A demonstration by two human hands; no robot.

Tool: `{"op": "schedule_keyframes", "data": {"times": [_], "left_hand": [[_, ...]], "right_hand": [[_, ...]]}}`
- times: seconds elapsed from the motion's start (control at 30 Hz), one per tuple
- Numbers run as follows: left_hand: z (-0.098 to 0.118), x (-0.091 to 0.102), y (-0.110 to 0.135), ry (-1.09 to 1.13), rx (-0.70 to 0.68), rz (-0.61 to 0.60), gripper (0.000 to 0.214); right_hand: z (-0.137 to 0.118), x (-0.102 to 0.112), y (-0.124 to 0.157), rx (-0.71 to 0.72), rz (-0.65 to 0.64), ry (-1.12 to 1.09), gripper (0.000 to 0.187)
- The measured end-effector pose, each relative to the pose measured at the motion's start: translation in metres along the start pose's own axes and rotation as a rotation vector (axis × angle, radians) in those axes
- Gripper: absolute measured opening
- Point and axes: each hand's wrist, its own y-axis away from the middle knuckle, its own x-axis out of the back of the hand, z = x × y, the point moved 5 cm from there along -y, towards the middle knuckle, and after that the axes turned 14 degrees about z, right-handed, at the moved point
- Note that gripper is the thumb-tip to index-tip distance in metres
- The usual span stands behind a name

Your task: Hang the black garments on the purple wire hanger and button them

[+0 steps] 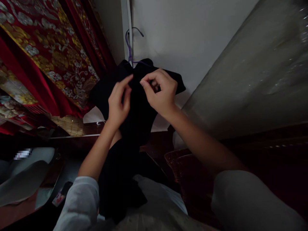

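Note:
A black garment (141, 112) hangs against the wall on a purple wire hanger (129, 48). In front of its upper part is my right hand (163, 88), thumb and index fingertip pinched together. Whatever sits between those fingertips is too small and dark to make out. My left hand (119, 101) is beside it, a short gap to the left. Its index finger stretches toward the right hand, the thumb stands apart, and nothing shows in its grasp. Details of the black cloth are lost in the dim light.
Red embroidered cloth (55, 54) with gold and silver patterns hangs at left. A grey plastic-like sheet (252, 73) slopes down the right side. Dark red carved furniture (178, 163) stands at lower right. Pale bags (31, 170) and a small phone-like item (62, 194) lie at lower left.

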Motion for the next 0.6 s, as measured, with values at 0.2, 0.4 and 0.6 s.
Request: {"op": "schedule_keyframes", "data": {"times": [0.2,0.4,0.6], "left_hand": [[-0.005,-0.011,-0.039,-0.057,-0.032,-0.176,0.039],[-0.015,-0.019,-0.042,-0.031,0.089,-0.049,0.046],[-0.101,0.029,-0.080,-0.089,0.183,0.230,0.050]], "right_hand": [[0.006,-0.004,-0.004,0.160,-0.150,0.042,0.028],[0.025,-0.025,0.003,0.184,-0.200,0.014,0.023],[0.022,-0.041,0.033,0.191,-0.329,-0.066,0.022]]}}
